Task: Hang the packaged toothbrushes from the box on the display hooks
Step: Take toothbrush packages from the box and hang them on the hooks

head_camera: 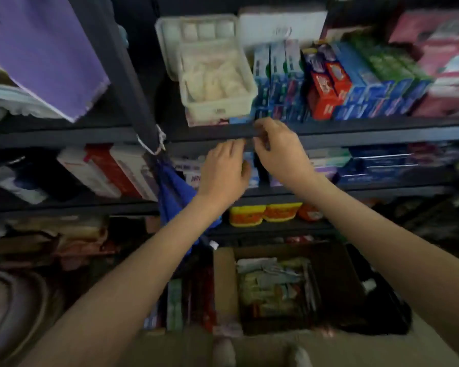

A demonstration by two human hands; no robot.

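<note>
Both hands are raised to the dark front rail (355,132) of a shelf. Between them hangs a pale blue packaged toothbrush (251,170), blurred and mostly hidden. My left hand (225,170) grips its lower part with curled fingers. My right hand (278,152) pinches its top right at the rail. I cannot make out any hook in the blur. Below, on the floor, an open cardboard box (223,284) holds several more packaged toothbrushes (273,287).
Toothpaste cartons (355,83) and a white plastic basket (217,83) crowd the shelf above the rail. More cartons (376,162) fill the shelf behind my hands. A blue bag (172,197) hangs from the upright post at left. Yellow tubs (263,213) sit lower down.
</note>
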